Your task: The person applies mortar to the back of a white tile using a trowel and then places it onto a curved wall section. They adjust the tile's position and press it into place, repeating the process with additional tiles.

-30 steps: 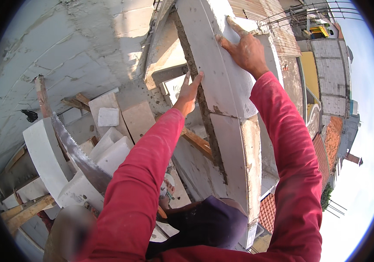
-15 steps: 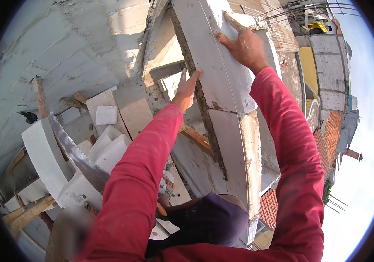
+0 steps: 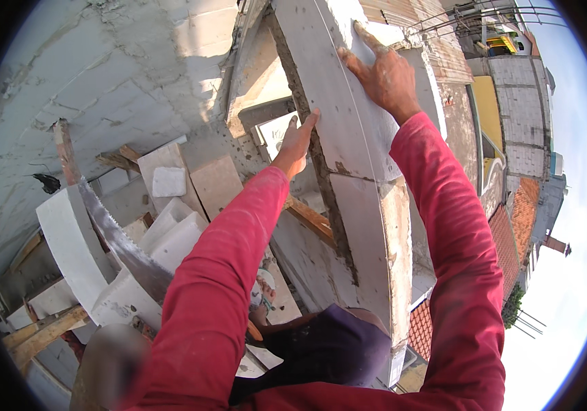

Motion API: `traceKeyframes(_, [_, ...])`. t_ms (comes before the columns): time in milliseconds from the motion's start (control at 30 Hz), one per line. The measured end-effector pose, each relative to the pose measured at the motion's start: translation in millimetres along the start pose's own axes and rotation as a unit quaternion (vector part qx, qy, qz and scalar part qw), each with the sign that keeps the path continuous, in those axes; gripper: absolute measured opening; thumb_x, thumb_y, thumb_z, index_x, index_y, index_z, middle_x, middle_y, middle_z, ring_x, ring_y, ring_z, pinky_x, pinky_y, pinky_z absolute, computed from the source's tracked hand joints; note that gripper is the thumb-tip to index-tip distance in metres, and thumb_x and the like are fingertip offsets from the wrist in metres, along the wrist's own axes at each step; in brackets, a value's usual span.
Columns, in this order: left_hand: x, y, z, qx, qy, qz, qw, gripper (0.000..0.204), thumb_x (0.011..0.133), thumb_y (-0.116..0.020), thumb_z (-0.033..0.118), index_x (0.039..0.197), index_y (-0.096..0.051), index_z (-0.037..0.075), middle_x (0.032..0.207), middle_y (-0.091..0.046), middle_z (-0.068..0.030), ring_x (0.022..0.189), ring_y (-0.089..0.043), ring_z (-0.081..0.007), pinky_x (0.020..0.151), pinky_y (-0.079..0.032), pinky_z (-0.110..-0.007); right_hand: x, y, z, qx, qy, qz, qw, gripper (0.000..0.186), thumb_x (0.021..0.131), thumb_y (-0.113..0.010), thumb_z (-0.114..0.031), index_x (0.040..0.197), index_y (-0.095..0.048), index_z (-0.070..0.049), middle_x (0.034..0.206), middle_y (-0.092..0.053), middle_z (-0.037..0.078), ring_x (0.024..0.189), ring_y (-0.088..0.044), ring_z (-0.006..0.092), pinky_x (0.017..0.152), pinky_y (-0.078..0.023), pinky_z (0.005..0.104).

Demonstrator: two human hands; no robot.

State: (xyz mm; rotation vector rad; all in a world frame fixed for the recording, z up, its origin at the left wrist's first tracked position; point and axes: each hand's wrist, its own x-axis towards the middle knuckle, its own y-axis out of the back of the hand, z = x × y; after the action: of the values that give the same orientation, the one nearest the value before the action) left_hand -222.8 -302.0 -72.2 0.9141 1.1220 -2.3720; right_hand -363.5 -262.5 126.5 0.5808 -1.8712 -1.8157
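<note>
Left hand [image 3: 295,147] and right hand [image 3: 389,79], visible digits spread wide (others hidden), are apparently steadying a pale block [image 3: 341,113] abutting a nearer block [image 3: 360,219], so any adjustment is calling for even pressure.

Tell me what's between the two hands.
In the head view, a white block with a thin pale line along it lies between the left hand and the right hand.

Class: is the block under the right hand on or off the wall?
On: the block meets its neighbour end to end, a grey seam along its edge.
</note>
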Motion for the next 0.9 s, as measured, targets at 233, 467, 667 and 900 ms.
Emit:
traceKeyframes(233, [21,11,-11,0.015,-0.023,-0.019,0.999,0.122,0.086,-0.072,0.066,0.164,-0.009,-0.005,0.169,-0.019,-0.0278,0.157,-0.022,-0.0360,0.126,-0.021,-0.047,3,-2,1,-0.006,0.006,0.012,1.000,0.072,0.092,-0.062,-0.068,0.153,-0.052,-0.031,0.112,-0.074,0.022,0.102,-0.073,0.0404,0.090,-0.056,0.0485])
traceKeyframes(467, [21,15,-11,0.006,-0.019,-0.026,0.999,0.124,0.085,-0.073,0.066,0.164,-0.008,-0.004,0.169,-0.018,-0.0276,0.157,-0.021,-0.0353,0.127,-0.021,-0.047,4,2,-4,0.006,0.009,-0.001,1.000,0.073,0.092,-0.063,-0.067,0.153,-0.052,-0.030,0.114,-0.073,0.023,0.104,-0.072,0.0404,0.090,-0.056,0.0489])
traceKeyframes(667, [11,8,-4,-0.002,0.002,-0.010,1.000,0.127,0.083,-0.076,0.065,0.164,-0.005,-0.004,0.171,-0.012,-0.0265,0.159,-0.015,-0.0346,0.127,-0.016,-0.050,6,10,-4,0.016,-0.003,-0.036,0.999,0.073,0.094,-0.062,-0.067,0.155,-0.051,-0.029,0.120,-0.070,0.031,0.111,-0.069,0.0468,0.096,-0.055,0.0492])
traceKeyframes(900, [14,10,-9,-0.007,-0.012,-0.010,1.000,0.127,0.084,-0.075,0.065,0.163,-0.006,-0.006,0.170,-0.014,-0.0271,0.159,-0.014,-0.0343,0.127,-0.016,-0.049,5,8,-1,0.036,0.008,0.017,0.999,0.067,0.096,-0.059,-0.066,0.149,-0.057,-0.024,0.107,-0.074,0.028,0.097,-0.073,0.0431,0.088,-0.057,0.0496])
